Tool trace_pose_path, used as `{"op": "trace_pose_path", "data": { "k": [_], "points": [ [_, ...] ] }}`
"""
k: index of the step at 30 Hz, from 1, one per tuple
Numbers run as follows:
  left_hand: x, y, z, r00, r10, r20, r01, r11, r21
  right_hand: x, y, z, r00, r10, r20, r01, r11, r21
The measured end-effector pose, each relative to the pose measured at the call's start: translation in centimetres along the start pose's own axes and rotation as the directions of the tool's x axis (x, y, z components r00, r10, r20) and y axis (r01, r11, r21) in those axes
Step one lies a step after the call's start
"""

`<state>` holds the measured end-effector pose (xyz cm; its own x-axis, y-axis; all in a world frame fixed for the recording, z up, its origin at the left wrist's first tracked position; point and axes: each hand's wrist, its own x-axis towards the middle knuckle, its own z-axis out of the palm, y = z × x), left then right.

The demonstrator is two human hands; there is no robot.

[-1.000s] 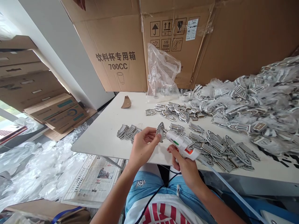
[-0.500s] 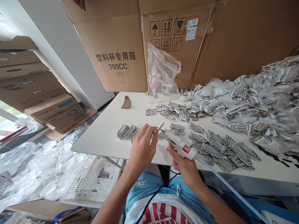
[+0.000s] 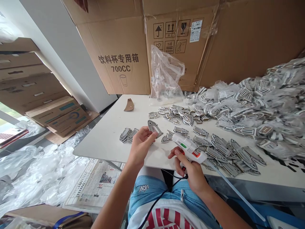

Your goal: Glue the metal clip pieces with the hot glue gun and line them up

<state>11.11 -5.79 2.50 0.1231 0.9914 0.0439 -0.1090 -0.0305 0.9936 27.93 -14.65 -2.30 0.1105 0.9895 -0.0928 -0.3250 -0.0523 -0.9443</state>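
Between thumb and fingers, my left hand (image 3: 140, 143) pinches a small grey arch-shaped piece (image 3: 154, 128), raised above the table with its flat face towards me. My right hand (image 3: 188, 163) is wrapped round a white glue gun (image 3: 187, 146), whose long translucent glue stick (image 3: 235, 187) trails out of the back to the lower right. The gun's nozzle points up and left, apart from the piece. Left of my left hand lie several like pieces (image 3: 126, 135) in a row. To the right of the gun spreads a heap of grey pieces (image 3: 221, 152).
A big pile of bagged pieces (image 3: 252, 101) covers the table's right side. Loose pieces (image 3: 178, 113) lie mid-table before a clear plastic bag (image 3: 164, 76). Cardboard boxes (image 3: 119, 41) wall the back. A brown scrap (image 3: 129, 105) rests on the white table (image 3: 102, 136). A black cord (image 3: 157, 203) crosses my lap.
My left hand has turned the grey piece from edge-on to face-on and drawn it slightly left. My right hand has pulled the glue gun away, to the right.
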Motion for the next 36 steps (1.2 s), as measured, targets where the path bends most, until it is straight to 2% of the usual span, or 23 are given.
{"op": "trace_pose_path", "data": {
  "k": [3,6,11,18,28,36],
  "points": [
    [-0.2,0.1,0.1,0.999,-0.009,-0.042,0.006,0.996,-0.088,0.0,0.1,0.0,1.0,-0.013,-0.007,0.013,0.999,-0.036],
    [-0.3,0.2,0.0,0.998,-0.036,-0.06,0.033,0.998,-0.053,0.1,0.3,0.0,1.0,-0.018,-0.019,0.016,0.997,-0.069],
    [-0.2,0.3,-0.1,1.0,0.026,0.004,-0.026,0.999,0.025,0.1,0.3,0.1,0.996,-0.038,-0.076,0.031,0.996,-0.087],
    [-0.1,0.2,-0.1,1.0,-0.007,0.0,0.007,0.999,0.032,0.0,0.1,0.0,0.997,-0.032,-0.067,0.025,0.994,-0.102],
    [-0.2,-0.1,0.0,1.0,0.025,0.0,-0.024,0.992,0.12,0.0,0.8,0.0,0.999,0.03,-0.027,-0.032,0.994,-0.104],
    [-0.5,0.6,0.3,0.998,0.009,0.061,-0.016,0.993,0.114,0.2,1.5,0.0,0.999,0.021,-0.046,-0.024,0.998,-0.065]
  ]
}}
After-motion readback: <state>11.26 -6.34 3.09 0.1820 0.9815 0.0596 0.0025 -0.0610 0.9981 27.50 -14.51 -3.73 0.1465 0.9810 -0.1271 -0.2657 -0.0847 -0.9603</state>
